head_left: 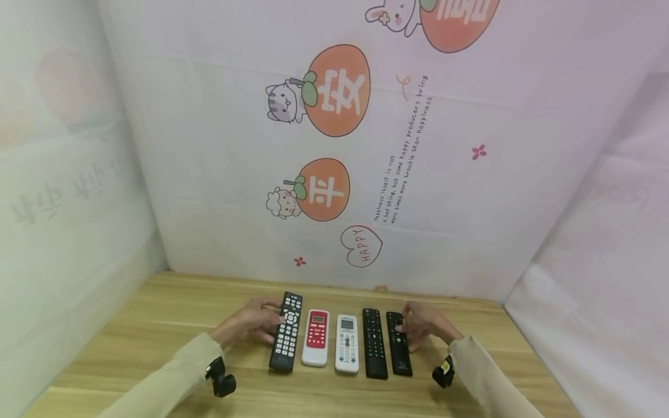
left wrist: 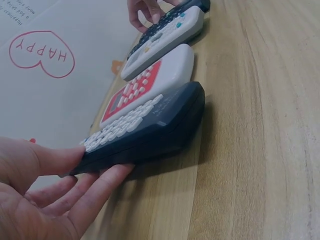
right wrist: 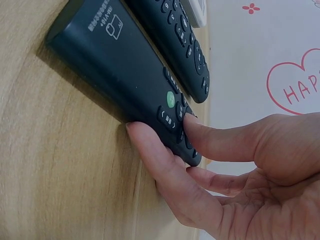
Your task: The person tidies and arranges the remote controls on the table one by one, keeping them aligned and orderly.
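Five remotes are excluded from counting here; several remote controls lie side by side on the wooden table (head_left: 177,325). At the row's left end, my left hand (head_left: 256,320) pinches a black remote with white buttons (head_left: 286,334), thumb on top and fingers beneath its edge. In the left wrist view that remote (left wrist: 165,125) looks slightly tilted. At the right end my right hand (head_left: 422,322) pinches a short black remote (head_left: 399,348), thumb on its buttons. Between them lie a red-and-white remote (head_left: 316,339), a white remote (head_left: 347,345) and a long black remote (head_left: 375,345).
A white printed cloth (head_left: 235,174) rises behind the table's far edge, and more white cloth hangs at the left (head_left: 68,174) and right (head_left: 601,232). Small black cameras are strapped to both wrists, over pale sleeves (head_left: 172,371).
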`<state>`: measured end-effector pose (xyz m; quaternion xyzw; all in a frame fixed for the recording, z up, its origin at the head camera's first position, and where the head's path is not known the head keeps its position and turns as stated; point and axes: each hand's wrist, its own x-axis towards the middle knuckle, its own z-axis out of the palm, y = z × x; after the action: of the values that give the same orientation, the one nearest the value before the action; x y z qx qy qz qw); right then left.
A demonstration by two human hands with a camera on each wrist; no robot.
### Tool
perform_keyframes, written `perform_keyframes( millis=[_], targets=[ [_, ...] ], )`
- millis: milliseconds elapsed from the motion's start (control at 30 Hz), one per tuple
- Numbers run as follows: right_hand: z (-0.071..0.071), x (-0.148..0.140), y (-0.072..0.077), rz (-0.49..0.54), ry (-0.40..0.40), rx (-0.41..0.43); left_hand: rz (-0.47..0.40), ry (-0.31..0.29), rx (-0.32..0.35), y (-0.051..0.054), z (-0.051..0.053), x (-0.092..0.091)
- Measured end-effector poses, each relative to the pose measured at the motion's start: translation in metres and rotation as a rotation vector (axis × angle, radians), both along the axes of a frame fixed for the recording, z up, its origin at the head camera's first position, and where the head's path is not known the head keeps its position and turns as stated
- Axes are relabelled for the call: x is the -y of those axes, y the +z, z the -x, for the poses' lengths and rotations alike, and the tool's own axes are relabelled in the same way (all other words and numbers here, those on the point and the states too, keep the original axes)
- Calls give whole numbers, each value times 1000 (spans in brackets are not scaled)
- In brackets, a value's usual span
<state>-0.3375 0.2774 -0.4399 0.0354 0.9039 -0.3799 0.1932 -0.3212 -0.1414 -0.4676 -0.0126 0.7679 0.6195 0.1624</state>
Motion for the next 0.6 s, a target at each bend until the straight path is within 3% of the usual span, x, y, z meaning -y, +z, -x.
perform_keyframes(
  millis=[600],
  targets=[
    [1, 2, 1, -25, -4, 8, 117, -35, -108, -1, -4, -9]
  ],
)
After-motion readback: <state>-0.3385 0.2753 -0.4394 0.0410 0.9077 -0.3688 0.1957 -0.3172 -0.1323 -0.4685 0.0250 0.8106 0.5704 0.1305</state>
